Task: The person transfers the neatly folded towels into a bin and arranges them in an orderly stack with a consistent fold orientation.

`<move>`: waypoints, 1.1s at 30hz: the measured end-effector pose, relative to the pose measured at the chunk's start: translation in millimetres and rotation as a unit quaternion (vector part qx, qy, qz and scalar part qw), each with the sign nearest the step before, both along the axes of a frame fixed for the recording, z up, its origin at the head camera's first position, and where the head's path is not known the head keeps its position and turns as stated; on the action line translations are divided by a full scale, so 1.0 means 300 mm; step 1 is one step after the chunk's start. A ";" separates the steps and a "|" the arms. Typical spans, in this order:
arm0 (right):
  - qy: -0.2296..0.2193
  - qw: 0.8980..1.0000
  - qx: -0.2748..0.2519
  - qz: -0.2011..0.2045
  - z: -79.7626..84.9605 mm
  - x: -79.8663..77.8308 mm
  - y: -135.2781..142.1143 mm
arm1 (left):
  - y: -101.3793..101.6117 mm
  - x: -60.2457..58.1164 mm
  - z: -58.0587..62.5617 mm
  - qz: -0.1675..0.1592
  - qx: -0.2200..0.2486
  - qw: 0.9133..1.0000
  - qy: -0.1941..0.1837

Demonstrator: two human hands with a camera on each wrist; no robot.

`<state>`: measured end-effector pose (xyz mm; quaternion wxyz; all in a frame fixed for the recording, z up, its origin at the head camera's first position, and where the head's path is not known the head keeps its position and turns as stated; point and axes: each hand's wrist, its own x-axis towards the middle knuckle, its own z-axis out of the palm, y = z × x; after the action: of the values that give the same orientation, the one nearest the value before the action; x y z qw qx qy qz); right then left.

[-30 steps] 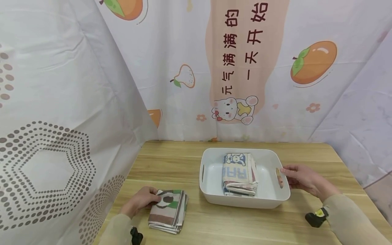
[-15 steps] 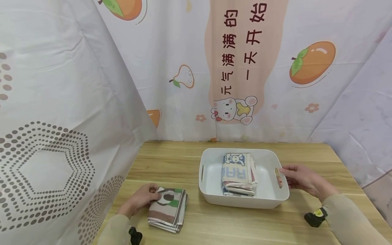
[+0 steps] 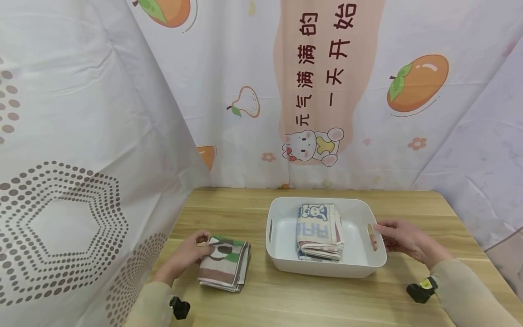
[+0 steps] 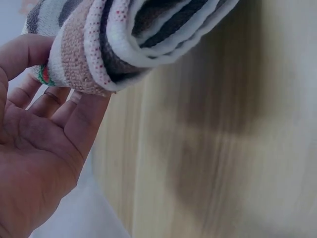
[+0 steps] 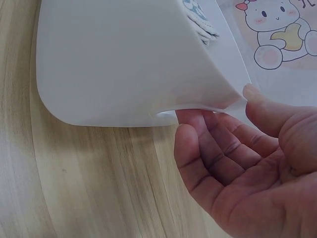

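My left hand [image 3: 189, 254] pinches the left edge of a folded towel [image 3: 224, 263], brown, cream and green with a dark border. In the left wrist view the thumb lies on top of the towel [image 4: 79, 54] and the fingers are underneath, with the folded layers raised over the wood. My right hand [image 3: 404, 238] holds the right end of a white plastic bin [image 3: 310, 269] at its handle slot. From the right wrist, fingertips are seen in the slot and the thumb at the rim. A second folded towel [image 3: 316, 227], cream and blue with a bear, lies in the bin.
The wooden table [image 3: 294, 299] carries the bin at its middle right. A printed curtain [image 3: 245, 150] hangs behind the table, and another curtain [image 3: 81, 136] with dotted hexagons hangs along the left side.
My left hand has moved up and away from the table's front with the brown and green towel. The right hand, the bin and the towel inside stay in place.
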<state>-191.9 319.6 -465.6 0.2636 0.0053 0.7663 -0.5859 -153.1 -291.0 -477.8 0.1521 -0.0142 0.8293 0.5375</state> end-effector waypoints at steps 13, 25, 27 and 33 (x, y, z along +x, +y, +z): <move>0.000 1.000 0.008 -0.004 0.000 -0.003 -0.004 | 0.021 -0.045 0.063 0.041 0.016 0.999 0.032; 0.000 1.000 0.002 -0.004 0.000 -0.001 -0.005 | 0.045 -0.063 0.134 0.044 0.029 0.997 0.056; -0.001 1.000 0.004 -0.006 0.000 0.000 -0.004 | 0.047 -0.066 0.142 0.044 0.032 0.997 0.056; 0.000 1.000 0.007 -0.008 0.000 0.001 -0.003 | 0.055 -0.079 0.160 0.051 0.039 0.996 0.059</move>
<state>-191.5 318.5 -465.5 0.2591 0.0134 0.7703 -0.5825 -176.9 -274.4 -429.8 0.0758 -0.0186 0.8135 0.5763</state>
